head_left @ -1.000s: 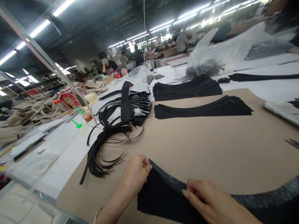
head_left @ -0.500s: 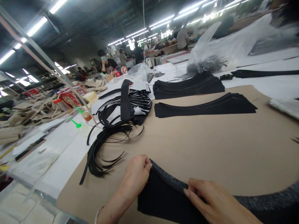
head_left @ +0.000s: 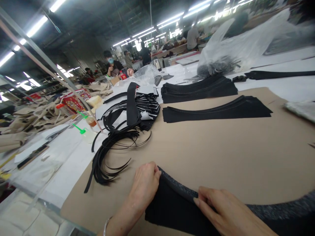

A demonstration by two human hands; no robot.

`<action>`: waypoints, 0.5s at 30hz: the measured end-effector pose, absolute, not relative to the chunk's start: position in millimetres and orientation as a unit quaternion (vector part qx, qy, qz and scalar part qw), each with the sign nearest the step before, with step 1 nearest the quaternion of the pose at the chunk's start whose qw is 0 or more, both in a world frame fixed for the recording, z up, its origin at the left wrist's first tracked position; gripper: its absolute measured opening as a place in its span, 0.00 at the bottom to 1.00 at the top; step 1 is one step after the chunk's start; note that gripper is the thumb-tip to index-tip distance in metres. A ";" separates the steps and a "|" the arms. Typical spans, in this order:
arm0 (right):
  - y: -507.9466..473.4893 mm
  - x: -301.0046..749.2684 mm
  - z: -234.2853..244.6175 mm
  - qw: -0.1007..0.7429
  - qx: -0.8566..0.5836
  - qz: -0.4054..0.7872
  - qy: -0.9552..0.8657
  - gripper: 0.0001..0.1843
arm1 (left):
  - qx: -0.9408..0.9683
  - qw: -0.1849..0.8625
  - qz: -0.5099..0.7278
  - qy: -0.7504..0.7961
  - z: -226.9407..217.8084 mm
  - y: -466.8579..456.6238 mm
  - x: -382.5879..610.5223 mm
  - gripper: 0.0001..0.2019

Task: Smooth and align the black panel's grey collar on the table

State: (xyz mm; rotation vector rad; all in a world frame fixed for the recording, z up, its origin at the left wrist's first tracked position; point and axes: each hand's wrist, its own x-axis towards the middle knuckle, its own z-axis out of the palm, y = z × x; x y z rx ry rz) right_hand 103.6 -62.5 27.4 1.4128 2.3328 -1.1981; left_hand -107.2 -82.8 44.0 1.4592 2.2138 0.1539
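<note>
Left hand (head_left: 145, 183), right hand (head_left: 221, 209) grip black stack (head_left: 172, 206); stack cropped below.

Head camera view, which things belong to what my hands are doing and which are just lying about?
In hand: curved black stack, gripped at its end by the left hand, right hand on its edge; brown sheet under it.
Lying about: black strips, fanned black piles, plastic bag, green-capped bottle.
</note>
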 end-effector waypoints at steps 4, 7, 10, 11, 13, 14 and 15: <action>-63.0 103.5 26.2 0.079 0.478 -0.385 0.786 0.16 | 0.538 0.224 0.039 0.812 43.8 -82.8 -105.0 0.08; -64.3 103.5 25.7 0.074 0.481 -0.371 0.791 0.16 | 0.544 0.209 0.026 0.812 43.7 -83.2 -103.4 0.08; -65.6 104.0 26.9 0.073 0.485 -0.358 0.794 0.16 | 0.547 0.194 0.014 0.815 42.9 -83.9 -102.5 0.07; -66.0 104.1 27.8 0.074 0.485 -0.356 0.795 0.16 | 0.546 0.189 0.011 0.816 42.2 -84.3 -102.4 0.07; -66.5 103.9 29.8 0.075 0.488 -0.351 0.795 0.17 | 0.547 0.181 0.007 0.817 40.8 -84.9 -102.3 0.07; -66.7 103.7 30.6 0.075 0.490 -0.348 0.796 0.17 | 0.548 0.177 0.006 0.817 40.0 -85.2 -102.4 0.07; -67.0 103.4 31.0 0.075 0.490 -0.344 0.797 0.17 | 0.550 0.174 0.005 0.817 39.4 -85.4 -102.4 0.07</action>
